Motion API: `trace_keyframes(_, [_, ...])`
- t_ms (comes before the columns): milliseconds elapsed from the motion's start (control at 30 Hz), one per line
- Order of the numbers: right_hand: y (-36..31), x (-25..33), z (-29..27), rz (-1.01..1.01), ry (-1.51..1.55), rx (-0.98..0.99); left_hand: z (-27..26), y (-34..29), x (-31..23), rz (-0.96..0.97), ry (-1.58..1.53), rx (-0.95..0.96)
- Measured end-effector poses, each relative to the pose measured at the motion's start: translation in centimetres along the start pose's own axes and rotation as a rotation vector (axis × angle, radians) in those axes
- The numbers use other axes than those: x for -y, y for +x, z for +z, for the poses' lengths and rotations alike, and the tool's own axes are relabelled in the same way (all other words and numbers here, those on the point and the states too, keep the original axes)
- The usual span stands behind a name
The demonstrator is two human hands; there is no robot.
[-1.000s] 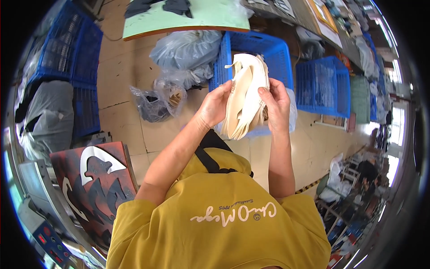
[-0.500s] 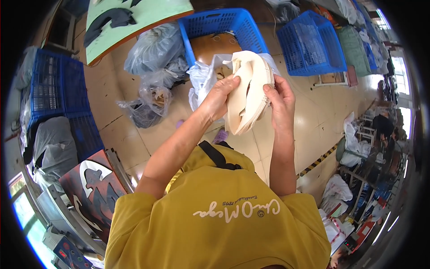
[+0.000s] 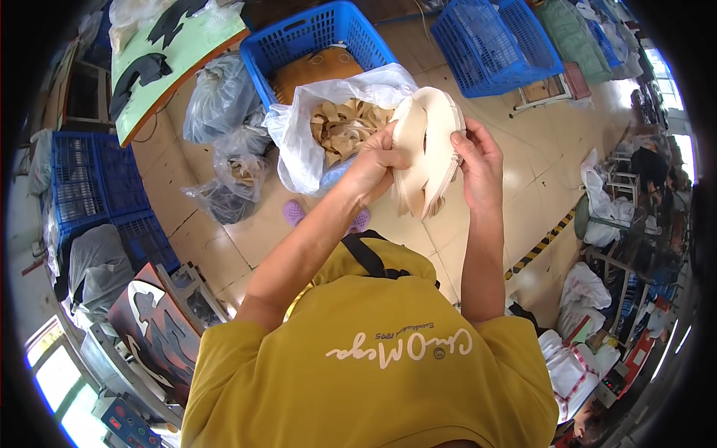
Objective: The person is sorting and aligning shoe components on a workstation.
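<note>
In front of my chest, a thick stack of cream, curved cut pieces (image 3: 441, 123) is held up between both hands. My left hand (image 3: 376, 168) pinches its left side, thumb on top. At the right edge my right hand (image 3: 482, 160) grips the layered edges, with the thumb pressed on the face. The layers split apart at the lower end. Just left of the stack, a white plastic bag (image 3: 295, 160) gapes wide, full of similar tan and cream pieces (image 3: 345, 127). Behind the bag is a blue plastic crate (image 3: 258, 56) with a brown board inside.
A pale green table (image 3: 175, 63) with black cut pieces (image 3: 142, 72) stands at far left. Clear plastic bags (image 3: 216, 101) lie on the floor below it. Another blue crate (image 3: 497, 48) sits far right. Stacked blue crates (image 3: 78, 175) line the left; striped floor tape (image 3: 541, 243) runs at right.
My view has shifted, and the stack and both hands now sit slightly right of the white bag, whose contents show. My left hand holds the stack lower. Both hands keep their grip.
</note>
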State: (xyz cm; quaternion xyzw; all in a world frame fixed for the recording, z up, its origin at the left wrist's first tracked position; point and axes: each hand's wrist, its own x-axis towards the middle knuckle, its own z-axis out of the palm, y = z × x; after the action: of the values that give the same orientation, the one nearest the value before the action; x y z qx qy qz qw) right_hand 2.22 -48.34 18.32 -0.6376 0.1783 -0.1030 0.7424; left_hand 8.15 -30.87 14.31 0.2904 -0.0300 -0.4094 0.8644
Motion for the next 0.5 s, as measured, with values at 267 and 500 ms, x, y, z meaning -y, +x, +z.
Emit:
trace_keyframes(267, [-3.1, -1.5, -2.9, -0.096, 0.067, -0.170, 1.7, 0.6, 3.1, -0.200, -0.124, 0.119])
trace_keyframes(500, [-6.9, -5.0, -2.9, -0.144, -0.550, -0.442, -0.2, 1.8, 8.7, -0.373, 0.235, -0.016])
